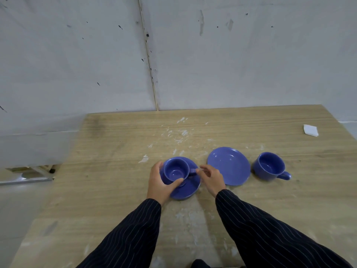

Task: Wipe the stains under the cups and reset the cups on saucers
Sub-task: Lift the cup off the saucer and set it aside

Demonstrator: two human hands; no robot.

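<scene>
A blue cup [176,169] stands on a blue saucer [190,188] near the middle of the wooden table. My left hand [160,183] wraps round the cup's left side, thumb along its near wall. My right hand [211,177] pinches the cup's handle at the right. A second blue saucer [229,165] lies bare just to the right. Beside it on the table stands a second blue cup [269,168], handle pointing right.
A folded white cloth [310,130] lies at the far right of the table [116,171]. White smears [179,134] mark the wood beyond the saucers and near the front. A grey wall rises behind; the table's left edge drops to the floor.
</scene>
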